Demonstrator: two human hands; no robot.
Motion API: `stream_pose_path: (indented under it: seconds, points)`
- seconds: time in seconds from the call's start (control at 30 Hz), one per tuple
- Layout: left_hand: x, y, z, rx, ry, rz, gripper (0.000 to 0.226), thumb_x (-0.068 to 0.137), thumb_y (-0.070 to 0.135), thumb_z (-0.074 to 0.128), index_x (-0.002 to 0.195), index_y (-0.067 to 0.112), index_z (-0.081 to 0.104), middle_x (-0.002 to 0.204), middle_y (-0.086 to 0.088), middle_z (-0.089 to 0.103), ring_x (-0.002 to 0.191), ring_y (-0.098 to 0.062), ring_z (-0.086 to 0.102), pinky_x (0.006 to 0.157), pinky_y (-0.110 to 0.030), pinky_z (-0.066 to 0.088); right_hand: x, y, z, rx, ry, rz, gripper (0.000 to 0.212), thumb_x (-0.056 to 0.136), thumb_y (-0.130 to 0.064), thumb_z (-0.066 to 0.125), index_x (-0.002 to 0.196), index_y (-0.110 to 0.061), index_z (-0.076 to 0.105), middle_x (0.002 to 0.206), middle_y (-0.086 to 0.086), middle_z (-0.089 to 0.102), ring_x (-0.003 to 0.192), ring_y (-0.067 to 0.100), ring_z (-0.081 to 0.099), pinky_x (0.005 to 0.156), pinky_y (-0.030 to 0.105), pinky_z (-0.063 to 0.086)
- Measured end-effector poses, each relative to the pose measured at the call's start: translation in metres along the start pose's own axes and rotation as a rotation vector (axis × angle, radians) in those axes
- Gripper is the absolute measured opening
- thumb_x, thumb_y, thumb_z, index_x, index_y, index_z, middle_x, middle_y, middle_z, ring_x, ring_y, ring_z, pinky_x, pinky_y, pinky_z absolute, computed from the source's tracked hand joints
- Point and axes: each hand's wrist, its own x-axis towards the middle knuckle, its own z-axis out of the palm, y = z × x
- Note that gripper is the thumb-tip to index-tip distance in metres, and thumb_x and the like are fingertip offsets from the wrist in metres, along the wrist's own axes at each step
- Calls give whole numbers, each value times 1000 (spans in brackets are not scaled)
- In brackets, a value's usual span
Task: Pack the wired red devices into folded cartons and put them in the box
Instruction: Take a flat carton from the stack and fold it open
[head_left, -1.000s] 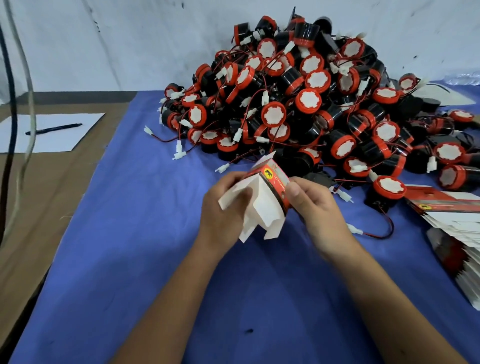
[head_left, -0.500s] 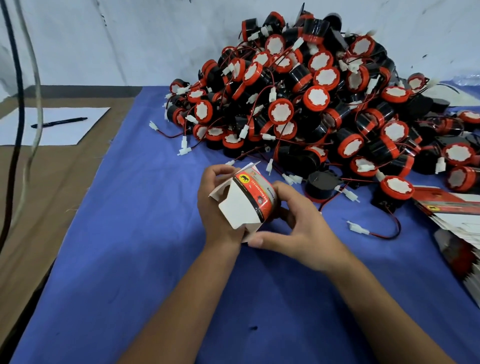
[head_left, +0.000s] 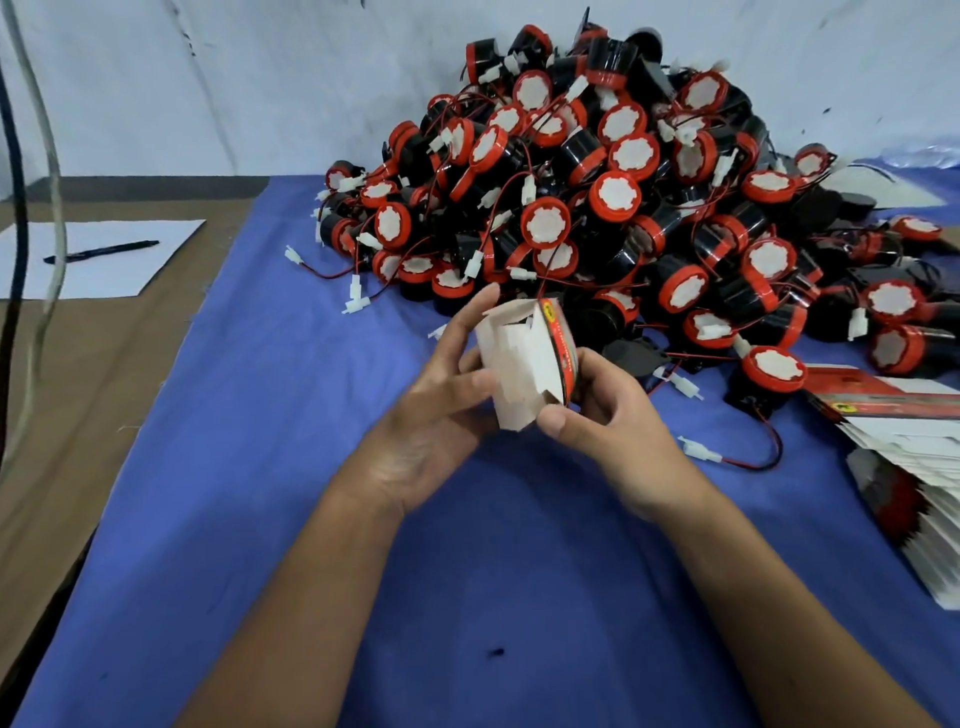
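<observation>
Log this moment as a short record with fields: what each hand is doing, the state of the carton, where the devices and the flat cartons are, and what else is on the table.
left hand: left hand holds the carton from its left side
right hand: right hand grips its red edge, thumb at the lower corner
carton state: partly folded, flaps loose, no device visible inside
devices: pile of red devices at the back of the blue cloth
flat cartons: stack of flat cartons at the right edge
other: pen on a sheet of paper, far left
box: not in view

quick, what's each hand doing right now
Left hand: holds the carton, fingers against its white side.
Right hand: grips the carton's red edge.
</observation>
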Motion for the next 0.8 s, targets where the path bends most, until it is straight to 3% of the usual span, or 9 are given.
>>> stream_pose_path:
  seconds: [0.07, 0.13, 0.27, 0.4, 0.53, 0.6, 0.67, 0.73, 0.8]
  points:
    - [0, -7, 2, -3, 24, -33, 110, 66, 45, 93, 158, 37, 34, 155, -9, 51, 138, -34, 54, 106, -44, 53, 0, 1, 2, 53, -56, 8, 80, 71, -57, 87, 130, -11, 59, 123, 8, 70, 117, 27, 66, 95, 37, 55]
    - [1, -14, 6, 42, 107, -43, 95, 74, 42, 88, 156, 34, 40, 147, -10, 59, 130, -33, 61, 103, -46, 54, -1, 0, 4, 79, -112, 2, 84, 70, -58, 87, 132, -10, 57, 125, 12, 68, 118, 33, 64, 100, 42, 55]
    - [4, -17, 12, 113, 291, 17, 59, 88, 20, 66, 145, 16, 52, 115, -7, 74, 102, -23, 73, 75, -34, 60, -2, -2, 7, 70, -94, -26, 80, 71, -58, 87, 127, -8, 59, 120, 10, 70, 114, 30, 66, 94, 38, 57]
    - [7, -22, 22, 119, 355, 89, 39, 105, 19, 56, 143, 17, 51, 113, -1, 76, 98, -17, 76, 74, -28, 60, 1, 0, 14, -26, 95, -87, 51, 77, -46, 81, 111, -13, 63, 100, -2, 71, 93, 14, 68, 74, 25, 54]
    - [6, -22, 27, 124, 278, 42, 51, 96, 30, 64, 145, 34, 52, 137, 2, 66, 118, -18, 67, 87, -33, 59, 4, 5, 13, -177, 312, -181, 17, 89, -34, 68, 104, -28, 64, 80, -9, 64, 72, 7, 59, 64, 21, 48]
    - [4, -15, 21, 143, 203, 46, 66, 88, 35, 72, 148, 41, 47, 147, 6, 58, 130, -18, 60, 102, -47, 55, 6, 6, 6, -188, 410, -204, 21, 92, -36, 68, 110, -28, 62, 75, -5, 59, 68, 11, 55, 61, 23, 46]
    - [4, -8, 17, 138, 138, 52, 82, 82, 58, 76, 154, 37, 41, 150, 7, 56, 137, -15, 54, 114, -56, 44, 7, 4, -2, -245, 415, -226, 27, 90, -40, 72, 113, -29, 62, 73, -8, 55, 66, 12, 51, 58, 27, 44]
    - [3, -6, 19, 124, 142, 60, 85, 83, 74, 65, 153, 31, 44, 148, 3, 59, 136, -18, 56, 111, -53, 49, 7, 5, -3, -331, 338, -226, 36, 86, -42, 75, 117, -33, 60, 78, -8, 58, 70, 14, 54, 58, 37, 47]
    - [3, -10, 26, 142, 246, 68, 65, 92, 63, 60, 146, 28, 52, 140, -2, 65, 132, -28, 60, 103, -51, 54, 5, 6, 0, -332, 265, -215, 51, 81, -44, 78, 124, -34, 53, 91, -8, 66, 79, 17, 62, 62, 43, 53]
